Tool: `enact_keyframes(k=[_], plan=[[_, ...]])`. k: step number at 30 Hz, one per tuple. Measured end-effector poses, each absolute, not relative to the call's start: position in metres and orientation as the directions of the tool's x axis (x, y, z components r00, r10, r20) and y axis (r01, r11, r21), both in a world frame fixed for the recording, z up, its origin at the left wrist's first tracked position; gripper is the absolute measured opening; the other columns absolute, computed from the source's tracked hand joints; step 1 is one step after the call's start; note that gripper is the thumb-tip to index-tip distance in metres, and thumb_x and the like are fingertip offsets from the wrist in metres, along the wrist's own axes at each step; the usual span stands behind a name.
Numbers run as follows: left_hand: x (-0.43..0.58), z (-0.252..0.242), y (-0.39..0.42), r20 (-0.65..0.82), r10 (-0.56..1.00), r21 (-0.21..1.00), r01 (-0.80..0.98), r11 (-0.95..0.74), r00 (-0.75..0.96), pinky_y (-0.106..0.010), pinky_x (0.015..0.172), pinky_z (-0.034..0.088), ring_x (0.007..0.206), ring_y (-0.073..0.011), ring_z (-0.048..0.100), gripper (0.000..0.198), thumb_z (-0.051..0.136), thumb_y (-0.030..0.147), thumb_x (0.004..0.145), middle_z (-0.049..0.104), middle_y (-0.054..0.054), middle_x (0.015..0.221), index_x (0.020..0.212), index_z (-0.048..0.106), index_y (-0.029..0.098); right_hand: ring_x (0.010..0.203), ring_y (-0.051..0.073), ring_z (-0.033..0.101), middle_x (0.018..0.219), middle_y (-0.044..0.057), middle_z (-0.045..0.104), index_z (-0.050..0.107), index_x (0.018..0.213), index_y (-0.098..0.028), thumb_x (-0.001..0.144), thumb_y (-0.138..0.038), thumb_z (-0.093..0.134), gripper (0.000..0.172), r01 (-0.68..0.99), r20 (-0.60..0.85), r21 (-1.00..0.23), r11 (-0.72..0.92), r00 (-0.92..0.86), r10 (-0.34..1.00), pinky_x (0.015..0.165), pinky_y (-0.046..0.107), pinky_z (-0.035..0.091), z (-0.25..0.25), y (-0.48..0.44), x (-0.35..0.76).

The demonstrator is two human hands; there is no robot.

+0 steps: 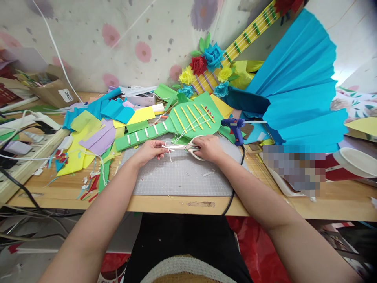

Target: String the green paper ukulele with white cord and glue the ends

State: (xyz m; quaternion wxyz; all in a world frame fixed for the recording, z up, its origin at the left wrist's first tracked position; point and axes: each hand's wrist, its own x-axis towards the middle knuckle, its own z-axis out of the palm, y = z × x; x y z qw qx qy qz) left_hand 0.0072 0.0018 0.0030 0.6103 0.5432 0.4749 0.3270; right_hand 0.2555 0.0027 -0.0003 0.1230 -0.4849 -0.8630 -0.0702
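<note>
My right hand [207, 147] is closed round the handles of a pair of scissors [193, 148] whose blades point left. Between the fingertips of my left hand [151, 151] is pinched a white string [170, 155], right at the blade tips. Loops of that string run up to a green paper guitar [194, 118] lying just behind my hands. Yellow strips cross its body, small red pieces stand at its right end, and white strips cross its neck. Under both hands lies a grey cutting mat [182, 179].
A blue glue gun [236, 129] rests right of the guitar, its black cable crossing the table edge. Paper scraps [100, 135] crowd the left. Behind stand a yellow paper guitar [250, 37] with paper flowers and blue crepe paper [303, 86]. A paper cup [347, 165] is at right.
</note>
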Motion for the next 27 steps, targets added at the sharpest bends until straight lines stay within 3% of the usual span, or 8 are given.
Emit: enact_keyframes(k=[7,16,20,27], plan=[[0.004,-0.003,0.005,-0.205,0.91,0.977,0.124,0.171,0.36,-0.02,0.042,0.036,0.048,-0.0052,0.047,0.032,0.078,0.035,0.055,0.071,-0.007,0.079,0.075,0.066,0.013,0.071,0.017,0.057,0.075,0.006,0.068,0.06,0.07,-0.02,0.075,-0.03,0.051,0.015,0.858,0.249,-0.009,0.514,-0.496,0.832,0.057,0.029,0.021,0.001,0.002,0.255],[0.006,0.002,0.001,-0.139,0.935,0.988,0.106,0.11,0.327,-0.019,0.043,0.035,0.05,-0.0061,0.048,0.034,0.079,0.037,0.057,0.063,0.0,0.066,0.076,0.061,0.015,0.064,0.016,0.054,0.073,0.005,0.068,0.06,0.07,-0.02,0.078,-0.038,0.049,0.023,0.945,0.282,-0.026,0.327,-0.307,0.909,0.055,0.028,0.017,0.005,0.006,0.27],[0.004,0.005,0.001,-0.057,0.94,0.997,0.07,0.035,0.337,-0.02,0.044,0.036,0.049,-0.0063,0.047,0.035,0.078,0.038,0.058,0.058,0.003,0.06,0.078,0.06,0.016,0.064,0.016,0.055,0.073,0.004,0.068,0.061,0.072,-0.021,0.078,-0.042,0.051,0.025,0.931,0.202,-0.03,0.363,-0.351,0.915,0.054,0.028,0.018,0.009,0.005,0.282],[0.006,0.008,0.0,-0.033,0.957,0.99,0.141,-0.008,0.288,-0.022,0.046,0.037,0.048,-0.0077,0.046,0.037,0.078,0.043,0.056,0.058,0.002,0.06,0.076,0.06,0.016,0.077,0.017,0.058,0.088,0.004,0.068,0.065,0.084,-0.022,0.082,-0.033,0.052,0.018,0.86,0.118,-0.062,0.506,-0.497,0.86,0.058,0.027,0.026,0.014,0.004,0.292]])
